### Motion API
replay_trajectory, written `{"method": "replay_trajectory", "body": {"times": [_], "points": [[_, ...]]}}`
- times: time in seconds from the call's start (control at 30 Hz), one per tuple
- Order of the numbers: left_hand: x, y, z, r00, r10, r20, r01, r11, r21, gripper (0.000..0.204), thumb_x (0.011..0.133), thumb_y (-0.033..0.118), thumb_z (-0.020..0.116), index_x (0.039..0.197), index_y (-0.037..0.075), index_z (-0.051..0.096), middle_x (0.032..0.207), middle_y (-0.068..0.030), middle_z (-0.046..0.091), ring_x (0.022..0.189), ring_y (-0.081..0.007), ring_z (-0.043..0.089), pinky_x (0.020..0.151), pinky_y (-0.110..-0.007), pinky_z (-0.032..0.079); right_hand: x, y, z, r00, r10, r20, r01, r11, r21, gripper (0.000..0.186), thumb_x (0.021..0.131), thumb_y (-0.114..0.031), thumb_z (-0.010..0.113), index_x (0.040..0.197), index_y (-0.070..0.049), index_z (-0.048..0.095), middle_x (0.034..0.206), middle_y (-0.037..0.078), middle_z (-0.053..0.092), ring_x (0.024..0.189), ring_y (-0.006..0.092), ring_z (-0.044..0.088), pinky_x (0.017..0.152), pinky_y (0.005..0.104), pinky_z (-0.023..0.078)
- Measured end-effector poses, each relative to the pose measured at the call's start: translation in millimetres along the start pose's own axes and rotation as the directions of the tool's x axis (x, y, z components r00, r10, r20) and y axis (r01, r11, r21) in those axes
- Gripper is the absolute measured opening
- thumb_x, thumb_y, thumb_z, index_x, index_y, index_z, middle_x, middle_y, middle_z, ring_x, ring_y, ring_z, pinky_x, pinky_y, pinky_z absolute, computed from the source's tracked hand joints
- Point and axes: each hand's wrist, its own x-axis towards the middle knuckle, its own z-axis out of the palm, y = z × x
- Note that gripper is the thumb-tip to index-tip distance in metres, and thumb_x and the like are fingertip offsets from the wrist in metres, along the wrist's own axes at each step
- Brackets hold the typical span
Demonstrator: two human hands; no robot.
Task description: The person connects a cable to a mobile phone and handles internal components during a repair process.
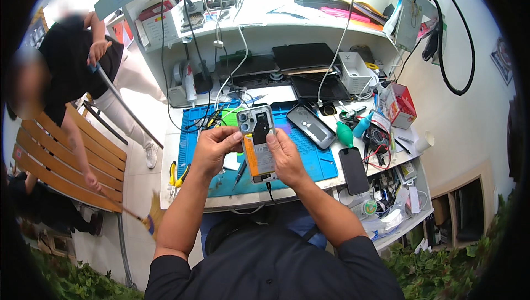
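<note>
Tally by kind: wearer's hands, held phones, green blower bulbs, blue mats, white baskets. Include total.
Hands: 2 (left hand, right hand)
Held phone: 1
Green bulb: 1
Blue mat: 1
White basket: 1
Total: 6

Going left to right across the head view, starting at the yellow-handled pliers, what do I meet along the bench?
Yellow-handled pliers → left hand → opened phone → right hand → dark-screened phone → red-and-white box → pale cup.
</note>
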Motion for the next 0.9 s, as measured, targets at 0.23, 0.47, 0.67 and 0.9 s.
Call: {"method": "replay_trajectory", "body": {"times": [0.23, 0.47, 0.67, 0.9], "points": [[0.9, 5.5, 0.4, 1.000, 0.003, -0.024, -0.005, 0.998, -0.056, 0.035, 0.107, 0.019, 0.083, 0.131, -0.006, 0.079, 0.113, -0.0148, 0.084, 0.095, -0.0198, 0.082, 0.080, -0.035, 0.070, 1.9, -18.0, 9.1, 0.995, 0.096, 0.027, -0.100, 0.968, 0.231, 0.039, 0.126, -0.037, 0.049, 0.136, -0.003, 0.066, 0.117, 0.003, 0.074, 0.104, 0.0078, 0.067, 0.096, 0.0272, 0.056], [-4.8, -5.3, 4.2, 0.998, -0.038, -0.055, 0.033, 0.995, -0.092, 0.030, 0.105, 0.014, 0.084, 0.126, -0.006, 0.078, 0.110, -0.0137, 0.083, 0.093, -0.0205, 0.082, 0.074, -0.036, 0.071, 16.9, -2.6, -8.2, 0.993, 0.043, -0.107, -0.035, 0.996, 0.082, 0.038, 0.123, -0.035, 0.057, 0.113, -0.004, 0.078, 0.098, 0.000, 0.075, 0.089, 0.0063, 0.065, 0.078, 0.0270, 0.053], [-6.0, 1.0, 1.8, 0.995, -0.019, -0.100, 0.009, 0.996, -0.091, 0.028, 0.106, 0.016, 0.083, 0.126, -0.003, 0.079, 0.110, -0.0113, 0.083, 0.094, -0.0193, 0.081, 0.075, -0.035, 0.070, 9.4, -13.0, -13.5, 0.955, 0.296, -0.030, -0.281, 0.930, 0.237, 0.036, 0.123, -0.034, 0.056, 0.120, -0.004, 0.076, 0.100, 0.001, 0.078, 0.086, 0.0071, 0.072, 0.076, 0.0255, 0.059], [-17.8, -3.1, 11.7, 0.989, -0.006, -0.149, -0.005, 0.997, -0.077, 0.028, 0.107, 0.017, 0.083, 0.126, -0.003, 0.078, 0.110, -0.0115, 0.083, 0.095, -0.0185, 0.081, 0.078, -0.035, 0.071, 11.0, 1.2, -13.2, 0.972, 0.223, -0.077, -0.197, 0.946, 0.256, 0.040, 0.123, -0.039, 0.056, 0.119, -0.004, 0.075, 0.095, 0.000, 0.077, 0.075, 0.0058, 0.069, 0.065, 0.0227, 0.055]]}}
